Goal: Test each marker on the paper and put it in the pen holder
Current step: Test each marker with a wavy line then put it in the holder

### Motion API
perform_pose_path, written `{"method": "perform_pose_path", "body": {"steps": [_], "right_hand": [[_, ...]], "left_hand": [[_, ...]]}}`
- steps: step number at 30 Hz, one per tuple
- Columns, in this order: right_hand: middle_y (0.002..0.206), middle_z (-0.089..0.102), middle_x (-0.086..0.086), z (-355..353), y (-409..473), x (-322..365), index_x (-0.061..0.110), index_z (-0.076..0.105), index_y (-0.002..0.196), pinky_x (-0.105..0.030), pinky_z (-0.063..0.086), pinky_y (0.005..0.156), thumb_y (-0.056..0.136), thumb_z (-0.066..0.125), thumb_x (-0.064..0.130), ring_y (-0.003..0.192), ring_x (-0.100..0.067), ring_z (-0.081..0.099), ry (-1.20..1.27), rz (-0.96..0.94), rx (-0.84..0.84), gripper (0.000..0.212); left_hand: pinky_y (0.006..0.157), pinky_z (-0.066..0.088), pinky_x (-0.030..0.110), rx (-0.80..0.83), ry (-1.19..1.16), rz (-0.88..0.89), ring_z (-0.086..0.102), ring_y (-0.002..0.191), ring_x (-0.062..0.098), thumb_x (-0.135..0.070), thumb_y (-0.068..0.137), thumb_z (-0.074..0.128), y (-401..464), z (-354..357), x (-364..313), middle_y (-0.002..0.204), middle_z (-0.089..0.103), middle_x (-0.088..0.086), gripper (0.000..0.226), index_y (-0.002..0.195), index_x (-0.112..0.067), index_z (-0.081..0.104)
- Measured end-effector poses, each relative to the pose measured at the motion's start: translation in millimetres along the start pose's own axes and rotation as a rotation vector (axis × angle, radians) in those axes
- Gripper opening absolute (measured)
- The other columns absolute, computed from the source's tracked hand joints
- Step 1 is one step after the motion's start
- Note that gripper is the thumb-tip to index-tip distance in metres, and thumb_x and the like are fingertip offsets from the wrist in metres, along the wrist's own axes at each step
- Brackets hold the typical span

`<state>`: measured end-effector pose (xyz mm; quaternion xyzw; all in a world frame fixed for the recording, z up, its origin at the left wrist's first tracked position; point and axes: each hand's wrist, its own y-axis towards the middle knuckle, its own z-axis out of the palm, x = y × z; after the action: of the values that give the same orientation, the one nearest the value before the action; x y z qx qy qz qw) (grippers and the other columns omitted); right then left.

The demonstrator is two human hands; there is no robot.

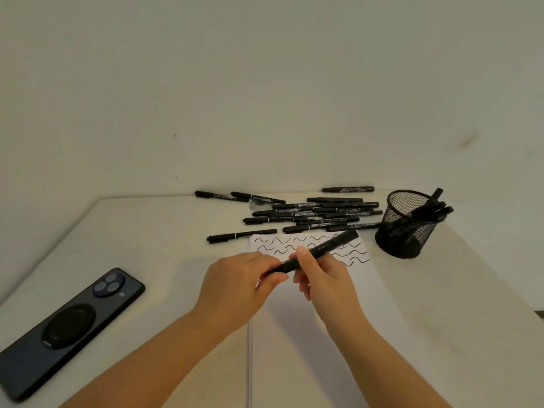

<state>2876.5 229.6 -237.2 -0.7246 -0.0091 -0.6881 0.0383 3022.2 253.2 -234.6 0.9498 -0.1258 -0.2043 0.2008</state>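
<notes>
Marker (316, 251) in both my hands, held slantwise just above the paper (323, 334): my left hand (238, 285) pinches its near, lower end, and my right hand (319, 273) curls its fingers (303, 254) round the middle of the barrel, with the far end pointing up toward the pen holder. I cannot tell from here whether the cap is on or off, as my left fingers hide that end. My guess is that I am at the cap, either pulling it off to test or pushing it back on after testing.

Nearest me, the lower part of the sheet is bare. A dark phone (70, 328) lies face down on the worktop (164, 248) well to my left. Past my hands, the top of the paper carries three rows of wavy test lines (282, 242). Beyond the sheet lies a loose heap of markers (312, 214), seemingly untested. The mesh pen holder (407, 223) stands to the far right of the paper with a few markers in it.

If the cap is coming off, the next move calls for the tip set down on a bare stretch of paper; if going on, a firm push, then a reach right to the holder.
</notes>
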Motion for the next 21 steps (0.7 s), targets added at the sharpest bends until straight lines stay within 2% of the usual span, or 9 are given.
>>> {"method": "perform_pose_path", "body": {"steps": [3, 5, 7, 10, 12, 16, 19, 20, 21], "right_hand": [[0.045, 0.053, 0.008, 7, -4, -2, -0.001, 0.063, 0.08, -0.016, 0.038, 0.048, 0.091, 0.051, 0.031, 0.043, -0.003, 0.044, 0.003, 0.023, -0.008, 0.036], [0.042, 0.05, 0.009, 8, -7, 0, -0.003, 0.061, 0.083, -0.015, 0.036, 0.046, 0.092, 0.05, 0.03, 0.041, -0.003, 0.042, 0.012, 0.023, 0.008, 0.037], [0.041, 0.046, 0.01, 9, -9, 2, -0.004, 0.06, 0.082, -0.017, 0.033, 0.046, 0.092, 0.049, 0.03, 0.041, -0.004, 0.038, 0.005, -0.006, 0.015, 0.038], [0.04, 0.042, 0.012, 9, -11, 6, 0.002, 0.06, 0.077, -0.014, 0.031, 0.045, 0.093, 0.048, 0.028, 0.041, -0.004, 0.034, 0.026, -0.057, 0.019, 0.032], [0.04, 0.04, 0.012, 8, -12, 5, 0.009, 0.059, 0.073, -0.011, 0.031, 0.045, 0.094, 0.047, 0.024, 0.04, -0.002, 0.034, 0.083, -0.091, 0.053, 0.029], [0.043, 0.041, 0.012, 4, -11, -1, 0.015, 0.058, 0.07, -0.01, 0.033, 0.047, 0.095, 0.045, 0.019, 0.043, -0.002, 0.036, 0.145, -0.14, 0.138, 0.028], [0.045, 0.044, 0.01, -25, 13, 6, 0.014, 0.052, 0.069, -0.014, 0.03, 0.044, 0.096, 0.042, 0.017, 0.041, -0.002, 0.036, 0.475, -0.087, -0.052, 0.029], [0.046, 0.042, 0.009, -39, 23, 8, 0.013, 0.052, 0.069, -0.015, 0.028, 0.044, 0.097, 0.041, 0.016, 0.041, -0.003, 0.035, 0.525, -0.106, -0.107, 0.03], [0.048, 0.04, 0.007, -50, 28, 7, 0.013, 0.053, 0.069, -0.017, 0.027, 0.045, 0.096, 0.042, 0.016, 0.042, -0.004, 0.033, 0.432, -0.143, -0.128, 0.029]], "left_hand": [[0.057, 0.042, 0.026, 0.057, 0.008, -0.041, 0.054, 0.064, 0.008, -0.049, 0.086, 0.036, -10, -4, 2, 0.073, 0.064, -0.012, 0.035, 0.093, -0.033, 0.066], [0.056, 0.038, 0.023, 0.102, -0.075, -0.096, 0.05, 0.06, 0.006, -0.045, 0.091, 0.041, -15, -6, 2, 0.065, 0.058, -0.016, 0.027, 0.087, -0.033, 0.065], [0.057, 0.043, 0.022, 0.146, -0.227, -0.168, 0.055, 0.059, 0.007, -0.037, 0.09, 0.049, -15, -10, 0, 0.059, 0.057, -0.017, 0.02, 0.078, -0.033, 0.065], [0.061, 0.047, 0.014, 0.226, -0.478, -0.286, 0.058, 0.055, -0.001, -0.025, 0.09, 0.053, -16, -16, -2, 0.055, 0.06, -0.02, 0.027, 0.067, -0.038, 0.062], [0.059, 0.048, 0.012, 0.285, -0.586, -0.333, 0.056, 0.05, -0.001, -0.02, 0.09, 0.053, -15, -18, -2, 0.051, 0.059, -0.019, 0.03, 0.066, -0.034, 0.063], [0.058, 0.053, 0.021, 0.418, -0.828, -0.428, 0.05, 0.047, 0.003, -0.02, 0.093, 0.048, -12, -21, -4, 0.049, 0.054, -0.012, 0.031, 0.067, -0.021, 0.066], [0.056, 0.05, 0.019, 0.647, -1.016, -0.48, 0.046, 0.047, 0.002, -0.026, 0.092, 0.046, -26, -22, 5, 0.05, 0.052, -0.01, 0.033, 0.066, -0.02, 0.065], [0.056, 0.05, 0.019, 0.69, -1.028, -0.519, 0.046, 0.047, 0.002, -0.028, 0.092, 0.046, -32, -21, 9, 0.051, 0.051, -0.01, 0.033, 0.067, -0.02, 0.066], [0.056, 0.05, 0.02, 0.688, -1.008, -0.571, 0.046, 0.047, 0.003, -0.028, 0.092, 0.047, -36, -19, 13, 0.052, 0.051, -0.01, 0.033, 0.066, -0.02, 0.066]]}}
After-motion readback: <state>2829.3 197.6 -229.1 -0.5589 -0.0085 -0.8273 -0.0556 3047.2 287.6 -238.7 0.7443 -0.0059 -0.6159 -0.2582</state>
